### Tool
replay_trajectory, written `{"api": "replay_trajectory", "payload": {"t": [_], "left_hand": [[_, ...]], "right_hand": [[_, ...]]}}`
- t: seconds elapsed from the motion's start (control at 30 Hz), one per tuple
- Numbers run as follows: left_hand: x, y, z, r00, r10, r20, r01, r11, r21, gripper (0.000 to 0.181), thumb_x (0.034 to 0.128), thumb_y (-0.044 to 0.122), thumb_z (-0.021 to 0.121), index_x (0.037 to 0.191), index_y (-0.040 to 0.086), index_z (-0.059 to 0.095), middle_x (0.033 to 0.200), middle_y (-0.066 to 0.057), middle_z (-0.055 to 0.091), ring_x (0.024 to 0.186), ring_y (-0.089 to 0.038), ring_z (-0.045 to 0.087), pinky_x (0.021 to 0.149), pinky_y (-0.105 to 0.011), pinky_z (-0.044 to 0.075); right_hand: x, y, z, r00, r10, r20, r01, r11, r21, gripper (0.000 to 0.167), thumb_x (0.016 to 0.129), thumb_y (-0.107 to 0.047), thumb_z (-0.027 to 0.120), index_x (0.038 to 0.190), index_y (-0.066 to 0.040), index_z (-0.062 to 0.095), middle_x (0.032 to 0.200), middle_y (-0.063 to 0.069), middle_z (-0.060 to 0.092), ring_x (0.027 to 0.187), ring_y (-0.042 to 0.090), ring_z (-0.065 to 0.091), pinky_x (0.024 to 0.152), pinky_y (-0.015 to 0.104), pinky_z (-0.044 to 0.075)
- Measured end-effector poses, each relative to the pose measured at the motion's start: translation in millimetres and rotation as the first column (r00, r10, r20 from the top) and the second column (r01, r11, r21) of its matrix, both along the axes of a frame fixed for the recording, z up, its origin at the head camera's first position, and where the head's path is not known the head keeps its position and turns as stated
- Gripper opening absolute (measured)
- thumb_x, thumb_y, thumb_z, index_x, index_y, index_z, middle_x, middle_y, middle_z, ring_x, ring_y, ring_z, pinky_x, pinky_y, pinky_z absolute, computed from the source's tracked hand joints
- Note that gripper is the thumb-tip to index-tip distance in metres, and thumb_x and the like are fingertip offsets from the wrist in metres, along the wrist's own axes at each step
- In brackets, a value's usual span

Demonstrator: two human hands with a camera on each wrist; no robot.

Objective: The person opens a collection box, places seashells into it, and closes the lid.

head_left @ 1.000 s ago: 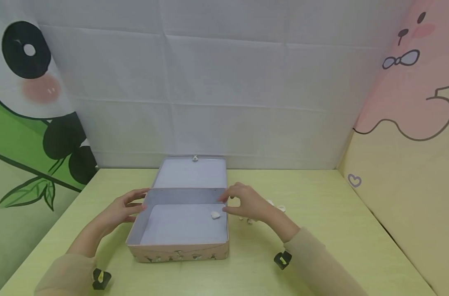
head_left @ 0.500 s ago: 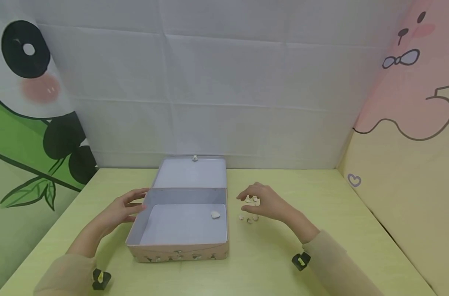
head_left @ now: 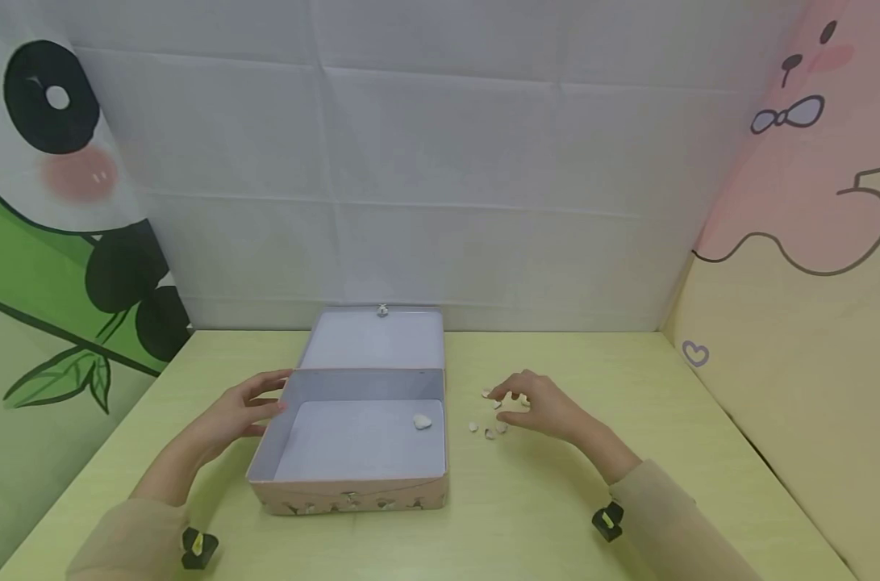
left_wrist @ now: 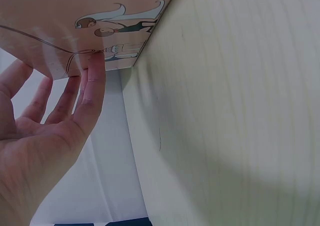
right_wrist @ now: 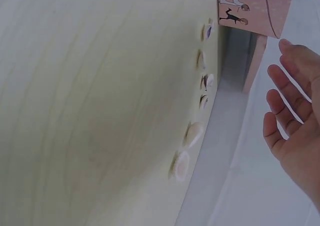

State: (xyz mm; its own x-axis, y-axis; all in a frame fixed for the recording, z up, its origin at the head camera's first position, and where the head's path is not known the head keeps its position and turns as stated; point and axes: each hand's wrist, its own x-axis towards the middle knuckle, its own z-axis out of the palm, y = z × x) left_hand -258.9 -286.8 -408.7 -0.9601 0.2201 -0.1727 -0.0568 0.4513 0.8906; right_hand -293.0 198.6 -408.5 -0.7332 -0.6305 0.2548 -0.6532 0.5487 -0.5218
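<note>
A pink tin box (head_left: 381, 497) with printed figures stands open on the table, its pale lid (head_left: 374, 339) folded back. Inside it, near the right wall, lies one white seashell (head_left: 422, 422). My left hand (head_left: 229, 415) rests with extended fingertips against the box's left side; the left wrist view shows those fingers (left_wrist: 92, 88) touching the printed wall. To the box's right, several small shells (head_left: 490, 433) are scattered on the table. Above them hovers my right hand (head_left: 544, 407), thumb and fingers apart, with nothing visible between them. It partly hides some shells in the head view.
The light wooden table (head_left: 599, 363) ends at a white cloth backdrop (head_left: 440, 161) behind the box. Printed panels stand left and right (head_left: 788, 363). In the right wrist view, several shells (right_wrist: 181, 166) lie in a loose row, some with purple marks.
My right hand has moved right, from the box's right edge to over the loose shells. My left hand, the box and the shell inside it have stayed in place.
</note>
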Motion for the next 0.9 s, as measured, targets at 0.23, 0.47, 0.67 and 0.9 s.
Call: {"api": "replay_trajectory", "payload": {"t": [0.23,0.47,0.67,0.9], "left_hand": [[-0.2,0.4,2.4,1.000,0.003,0.011,-0.003,1.000,-0.007,0.071,0.0918,0.030,0.061,0.150,0.013,0.023,0.152,-0.023,0.020,0.135,-0.047,0.026,0.092,-0.051,0.048],[0.6,0.7,3.8,1.000,-0.002,0.004,0.002,1.000,-0.014,0.071,0.0921,0.029,0.061,0.150,0.013,0.023,0.152,-0.024,0.021,0.134,-0.047,0.029,0.091,-0.050,0.049],[0.1,-0.3,3.5,1.000,-0.001,0.010,0.002,1.000,-0.013,0.071,0.0921,0.029,0.061,0.150,0.013,0.022,0.152,-0.024,0.020,0.133,-0.047,0.030,0.090,-0.050,0.049],[-0.4,0.1,4.2,1.000,-0.006,0.012,0.006,1.000,-0.012,0.071,0.0920,0.029,0.061,0.150,0.012,0.022,0.152,-0.024,0.020,0.134,-0.047,0.029,0.090,-0.050,0.049]], "right_hand": [[-7.1,7,-15.2,0.999,-0.008,0.053,0.007,1.000,0.009,0.027,0.084,-0.015,0.072,0.109,-0.007,0.067,0.106,0.007,0.068,0.094,0.029,0.058,0.082,0.046,0.049],[-14.3,11,-29.3,0.995,-0.022,0.093,0.016,0.998,0.068,0.027,0.083,-0.016,0.071,0.109,-0.008,0.068,0.097,0.002,0.067,0.092,0.022,0.057,0.078,0.035,0.048],[-21.7,10,-41.6,0.992,-0.019,0.122,0.007,0.995,0.104,0.024,0.081,-0.014,0.073,0.105,-0.011,0.071,0.092,-0.003,0.066,0.086,0.014,0.056,0.074,0.026,0.047],[-26.6,11,-49.4,0.992,0.018,0.126,-0.032,0.994,0.105,0.021,0.079,-0.012,0.075,0.100,-0.010,0.072,0.090,-0.003,0.066,0.082,0.009,0.057,0.071,0.022,0.048]]}}
